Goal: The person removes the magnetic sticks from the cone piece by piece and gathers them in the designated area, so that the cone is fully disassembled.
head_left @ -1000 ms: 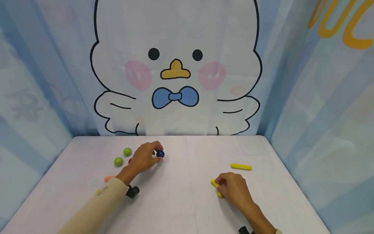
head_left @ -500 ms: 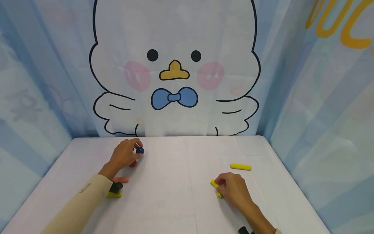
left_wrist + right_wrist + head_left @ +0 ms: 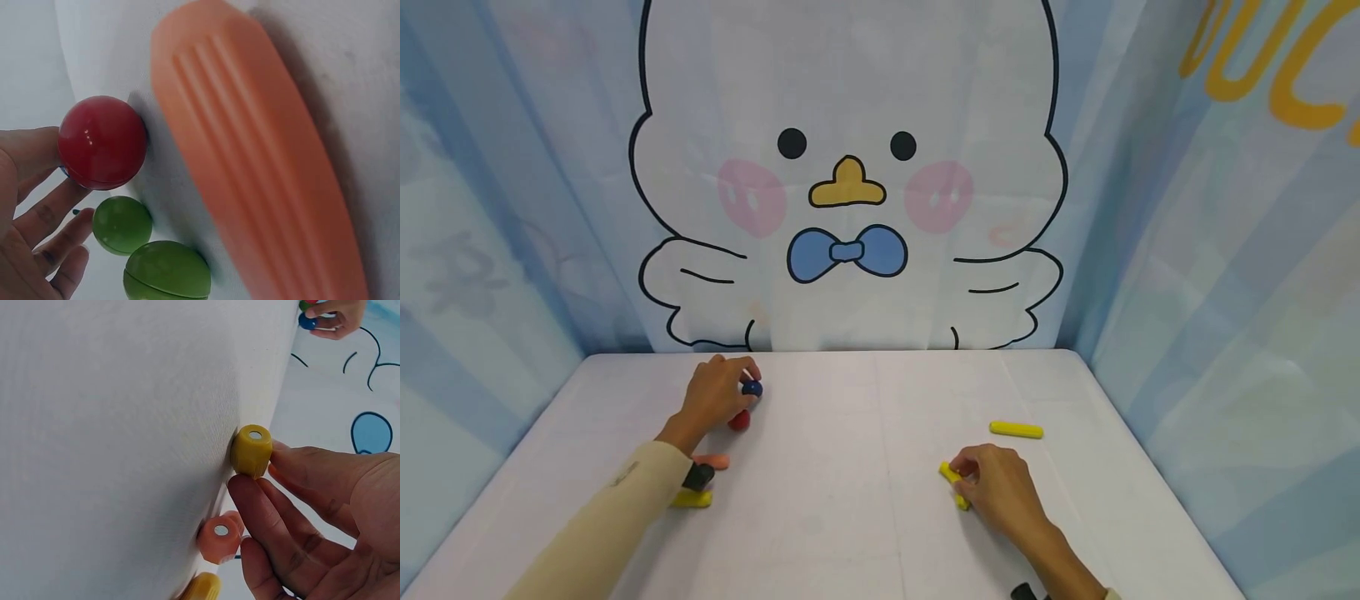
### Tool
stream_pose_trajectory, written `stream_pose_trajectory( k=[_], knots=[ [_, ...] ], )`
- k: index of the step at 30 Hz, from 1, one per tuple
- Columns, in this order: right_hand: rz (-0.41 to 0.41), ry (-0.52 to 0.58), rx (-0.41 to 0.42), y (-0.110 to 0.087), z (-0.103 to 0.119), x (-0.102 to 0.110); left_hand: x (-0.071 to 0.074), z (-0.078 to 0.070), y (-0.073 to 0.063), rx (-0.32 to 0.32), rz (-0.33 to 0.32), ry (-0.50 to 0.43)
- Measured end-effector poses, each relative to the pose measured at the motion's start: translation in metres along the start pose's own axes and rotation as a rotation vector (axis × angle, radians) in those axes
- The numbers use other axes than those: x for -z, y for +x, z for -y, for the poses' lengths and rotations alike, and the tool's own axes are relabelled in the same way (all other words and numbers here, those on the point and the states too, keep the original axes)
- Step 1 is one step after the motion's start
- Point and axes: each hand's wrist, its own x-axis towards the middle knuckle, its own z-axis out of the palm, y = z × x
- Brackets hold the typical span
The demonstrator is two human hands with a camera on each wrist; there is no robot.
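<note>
My left hand [image 3: 713, 392] pinches a dark blue ball [image 3: 752, 388] at the back left of the table, between thumb and fingertips. Just in front of it lies a red ball [image 3: 740, 420], which hides nearly all of the blue one in the left wrist view. Two green balls [image 3: 122, 225] [image 3: 167, 272] sit by that hand's fingers. My right hand [image 3: 1000, 483] pinches a yellow magnetic rod [image 3: 950, 472] lying on the table at the right. Close to its fingers, an orange rod end [image 3: 220, 540] with a silvery disc shows in the right wrist view.
Under the left forearm, an orange rod [image 3: 712, 461] and a yellow rod [image 3: 692, 498] are partly covered. Another yellow rod [image 3: 1016, 430] lies beyond the right hand. The white table [image 3: 820, 533] ends at a printed curtain [image 3: 850, 317].
My left hand has carried the blue ball leftward from near the middle to beside the red ball, slowing at the end. The right hand has stayed in place on its yellow rod.
</note>
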Motion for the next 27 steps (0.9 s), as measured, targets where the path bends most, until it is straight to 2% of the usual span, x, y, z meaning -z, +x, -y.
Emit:
stream_pose_trajectory(
  k=[12, 17, 20, 24, 27],
  knots=[
    [-0.011, -0.023, 0.014, 0.002, -0.002, -0.001, -0.006, 0.0, 0.004, 0.01, 0.006, 0.005],
    [-0.008, -0.036, 0.006, 0.002, -0.003, 0.001, -0.006, -0.005, 0.002, 0.016, -0.009, -0.006],
    [-0.007, -0.05, -0.013, 0.002, -0.003, 0.003, -0.005, -0.013, -0.003, -0.012, -0.064, 0.001],
    [-0.015, -0.054, -0.028, 0.0, -0.004, 0.006, -0.006, -0.032, -0.014, -0.115, -0.163, 0.023],
    [-0.063, -0.059, 0.011, -0.002, -0.006, 0.008, -0.009, -0.052, -0.026, -0.193, -0.191, 0.055]
  ],
)
